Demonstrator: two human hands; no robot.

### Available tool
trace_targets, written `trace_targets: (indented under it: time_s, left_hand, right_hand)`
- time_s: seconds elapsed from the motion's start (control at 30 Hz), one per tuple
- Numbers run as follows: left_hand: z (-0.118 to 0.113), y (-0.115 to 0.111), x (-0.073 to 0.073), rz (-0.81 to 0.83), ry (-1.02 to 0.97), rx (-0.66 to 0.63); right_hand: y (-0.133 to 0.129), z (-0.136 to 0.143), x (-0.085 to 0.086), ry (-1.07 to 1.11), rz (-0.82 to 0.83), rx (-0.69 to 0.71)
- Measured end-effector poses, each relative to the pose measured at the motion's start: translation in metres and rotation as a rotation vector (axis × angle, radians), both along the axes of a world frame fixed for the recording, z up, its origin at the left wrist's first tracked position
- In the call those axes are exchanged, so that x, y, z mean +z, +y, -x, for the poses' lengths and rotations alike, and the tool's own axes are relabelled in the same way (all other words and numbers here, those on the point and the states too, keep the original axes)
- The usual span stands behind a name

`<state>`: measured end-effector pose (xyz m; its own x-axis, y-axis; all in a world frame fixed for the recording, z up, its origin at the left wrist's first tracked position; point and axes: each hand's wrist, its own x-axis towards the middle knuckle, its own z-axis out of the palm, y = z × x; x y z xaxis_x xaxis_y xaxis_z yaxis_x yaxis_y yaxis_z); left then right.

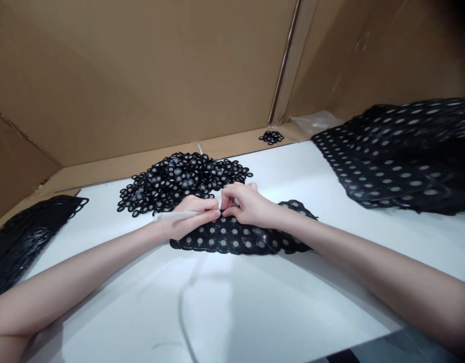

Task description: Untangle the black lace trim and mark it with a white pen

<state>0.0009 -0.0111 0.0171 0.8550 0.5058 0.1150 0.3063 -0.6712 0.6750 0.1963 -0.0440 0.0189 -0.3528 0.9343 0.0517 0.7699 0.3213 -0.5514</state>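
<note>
A black sheet of joined rings with pale grey round centres (232,243) lies on the white tabletop in front of me. My left hand (190,214) is closed around a slim white pen-like stick (170,216), and its thumb and forefinger also pinch at the sheet's top edge. Right beside it, my right hand (249,205) is closed in a pinch at the same edge. Whatever small piece its fingertips may hold is hidden. Just behind my hands rises a heap of loose black rings with grey centres (179,174).
More black dotted sheeting (391,156) is piled at the right. A stack of black sheets (24,247) lies at the left. Near the cardboard wall (149,75) sit a small ring pile (271,137) and a clear plastic bag (317,122).
</note>
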Motion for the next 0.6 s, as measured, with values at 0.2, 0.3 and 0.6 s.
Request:
trace_targets:
  time_s: [0.2,0.3,0.6]
  left_hand:
    - [0.001,0.001,-0.003,0.049,-0.029,-0.006]
    - [0.005,-0.003,-0.005,0.157,-0.184,0.125]
    - [0.011,-0.02,-0.002,0.176,-0.107,0.129]
  right_hand:
    - [-0.004,-0.004,0.002,-0.033,0.019,0.03]
    - [-0.006,-0.007,0.004,-0.095,0.061,0.032]
    - [-0.009,-0.007,0.007,-0.081,0.11,0.087]
